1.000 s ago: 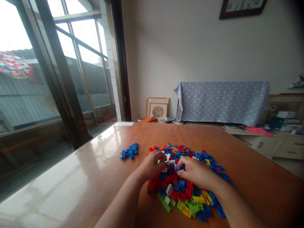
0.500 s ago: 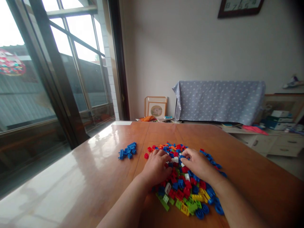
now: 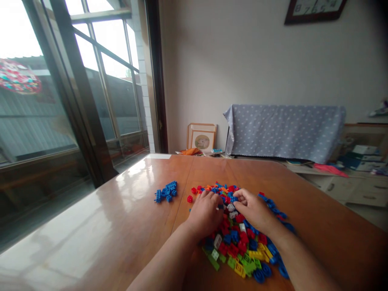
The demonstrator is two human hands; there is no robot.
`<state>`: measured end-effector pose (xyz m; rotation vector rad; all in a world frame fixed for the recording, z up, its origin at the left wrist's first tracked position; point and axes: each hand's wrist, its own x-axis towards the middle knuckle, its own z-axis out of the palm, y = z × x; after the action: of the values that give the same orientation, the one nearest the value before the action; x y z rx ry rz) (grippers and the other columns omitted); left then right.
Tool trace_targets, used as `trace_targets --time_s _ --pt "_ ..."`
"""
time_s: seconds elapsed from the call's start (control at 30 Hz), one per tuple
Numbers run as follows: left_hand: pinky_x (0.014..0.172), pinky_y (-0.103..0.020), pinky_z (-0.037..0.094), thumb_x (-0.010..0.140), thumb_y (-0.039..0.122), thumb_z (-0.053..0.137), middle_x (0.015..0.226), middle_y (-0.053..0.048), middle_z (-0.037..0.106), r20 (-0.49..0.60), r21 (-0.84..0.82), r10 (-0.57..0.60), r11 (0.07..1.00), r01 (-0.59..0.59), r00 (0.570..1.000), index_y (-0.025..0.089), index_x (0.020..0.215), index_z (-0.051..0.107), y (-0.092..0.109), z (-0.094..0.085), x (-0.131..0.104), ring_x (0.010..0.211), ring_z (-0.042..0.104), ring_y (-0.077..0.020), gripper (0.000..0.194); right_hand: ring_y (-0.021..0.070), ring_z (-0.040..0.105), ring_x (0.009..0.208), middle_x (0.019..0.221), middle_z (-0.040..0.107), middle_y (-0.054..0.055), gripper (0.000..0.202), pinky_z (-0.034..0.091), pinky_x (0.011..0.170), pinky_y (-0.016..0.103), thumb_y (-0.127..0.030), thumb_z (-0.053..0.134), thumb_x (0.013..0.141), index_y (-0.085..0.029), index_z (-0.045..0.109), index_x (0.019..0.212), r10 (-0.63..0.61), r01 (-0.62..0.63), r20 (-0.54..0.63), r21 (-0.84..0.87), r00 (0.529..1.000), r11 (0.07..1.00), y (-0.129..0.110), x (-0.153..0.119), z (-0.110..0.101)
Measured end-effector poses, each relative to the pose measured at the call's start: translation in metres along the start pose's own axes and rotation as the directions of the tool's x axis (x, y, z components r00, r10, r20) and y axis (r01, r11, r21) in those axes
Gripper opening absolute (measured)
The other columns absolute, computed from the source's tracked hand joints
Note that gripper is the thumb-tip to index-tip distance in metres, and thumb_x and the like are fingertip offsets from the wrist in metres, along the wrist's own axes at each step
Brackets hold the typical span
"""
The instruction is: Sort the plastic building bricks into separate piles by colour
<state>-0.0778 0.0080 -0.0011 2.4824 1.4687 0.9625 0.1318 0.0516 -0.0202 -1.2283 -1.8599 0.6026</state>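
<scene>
A heap of toy building bricks (image 3: 233, 248) in red, blue, white, green, yellow and orange lies on the wooden table (image 3: 127, 234). My left hand (image 3: 207, 212) reaches over the left side of the heap, its fingers curled; a dark blue brick (image 3: 220, 207) shows between thumb and fingers. From the right, my right hand (image 3: 253, 208) comes in with thumb and fingertips pinched at a blue brick (image 3: 233, 198) in the upper part of the heap. White bricks (image 3: 231, 207) lie between the two hands. The hands partly cover the heap.
A separate group of blue bricks (image 3: 166, 191) lies left of the heap. A few red bricks (image 3: 190, 199) sit at its left edge, and blue pieces (image 3: 274, 208) spread along the right. Behind the table are a cloth-covered object (image 3: 285, 131) and framed pictures (image 3: 201, 139).
The camera view has shifted slightly, so everything sits a little further right. My left fingers have closed more, with a dark blue brick now showing in them. My right hand remains pinched over the heap.
</scene>
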Motion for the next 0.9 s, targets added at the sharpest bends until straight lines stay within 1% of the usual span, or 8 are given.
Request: trace_targets --time_s 0.1,0.17,0.27,0.37,0.53,0.67,0.77,0.9 --pt "0.083 -0.033 0.045 0.085 0.024 0.058 0.097 -0.005 0.066 -0.043 -0.169 -0.068 0.984 0.060 0.997 0.022 0.099 0.061 0.000 -0.001 0.000 0.095 0.057 -0.0219 0.014 0.0183 0.066 0.081 0.086 0.069 0.002 0.020 0.052 0.072 0.029 -0.024 0.059 0.079 -0.021 0.062 0.099 -0.001 -0.008 0.075 0.113 0.997 0.994 -0.008 -0.003 0.005" --pt "0.076 -0.029 0.045 0.088 0.026 0.055 0.094 -0.003 0.065 -0.040 -0.338 -0.117 0.936 0.096 0.992 0.022 0.101 0.059 0.000 0.001 0.000 0.087 0.058 -0.0185 0.014 0.0178 0.066 0.079 0.085 0.069 0.001 0.019 0.052 0.071 0.029 -0.024 0.059 0.080 -0.021 0.061 0.099 0.005 -0.028 0.127 0.185 0.992 0.982 -0.013 -0.005 0.009" --pt "0.066 -0.024 0.044 0.091 0.029 0.053 0.085 -0.001 0.062 0.001 -0.607 -0.164 0.784 0.131 0.986 0.020 0.102 0.058 0.000 0.007 0.002 0.073 0.055 -0.0137 0.015 0.0179 0.066 0.079 0.084 0.069 0.001 0.021 0.052 0.070 0.029 -0.027 0.063 0.080 -0.020 0.060 0.099 0.031 -0.080 0.170 0.286 0.985 0.955 -0.018 -0.006 0.014" --pt "0.061 -0.022 0.043 0.091 0.031 0.055 0.080 0.001 0.059 0.039 -0.773 -0.195 0.615 0.153 0.980 0.019 0.106 0.058 0.002 0.010 0.004 0.067 0.052 -0.0114 0.019 0.0192 0.067 0.082 0.086 0.070 0.002 0.027 0.052 0.071 0.030 -0.033 0.067 0.080 -0.019 0.059 0.102 0.063 -0.150 0.228 0.391 0.972 0.908 -0.022 -0.007 0.017" --pt "0.064 -0.023 0.044 0.087 0.041 0.063 0.081 0.000 0.062 0.105 -0.862 -0.248 0.461 0.213 0.963 0.019 0.109 0.061 0.001 0.010 0.005 0.068 0.056 -0.0116 0.031 0.0218 0.068 0.085 0.089 0.072 0.004 0.039 0.054 0.073 0.033 -0.048 0.074 0.074 -0.020 0.060 0.099 0.123 -0.235 0.258 0.462 0.958 0.855 -0.030 -0.009 0.016" --pt "0.072 -0.026 0.049 0.078 0.037 0.075 0.090 -0.004 0.067 0.132 -0.913 -0.190 0.360 0.194 0.973 0.017 0.116 0.060 -0.005 0.015 0.007 0.081 0.062 -0.0154 0.046 0.0226 0.070 0.084 0.089 0.073 0.005 0.042 0.055 0.075 0.035 -0.054 0.072 0.074 -0.021 0.061 0.096 0.185 -0.283 0.240 0.485 0.953 0.828 -0.039 -0.011 0.012" --pt "0.075 -0.028 0.050 0.072 0.030 0.080 0.095 -0.005 0.067 0.142 -0.916 -0.172 0.352 0.195 0.975 0.016 0.118 0.059 -0.010 0.019 0.007 0.085 0.063 -0.0165 0.053 0.0237 0.070 0.086 0.090 0.073 0.006 0.038 0.056 0.076 0.037 -0.053 0.070 0.077 -0.022 0.062 0.097 0.196 -0.303 0.250 0.521 0.948 0.798 -0.045 -0.013 0.011" --pt "0.070 -0.024 0.049 0.072 0.026 0.079 0.092 -0.003 0.066 0.130 -0.901 -0.184 0.387 0.194 0.974 0.015 0.120 0.057 -0.012 0.020 0.005 0.080 0.062 -0.0142 0.054 0.0247 0.070 0.090 0.092 0.073 0.007 0.036 0.056 0.079 0.038 -0.051 0.069 0.079 -0.022 0.063 0.099 0.168 -0.300 0.276 0.556 0.946 0.775 -0.049 -0.016 0.011"
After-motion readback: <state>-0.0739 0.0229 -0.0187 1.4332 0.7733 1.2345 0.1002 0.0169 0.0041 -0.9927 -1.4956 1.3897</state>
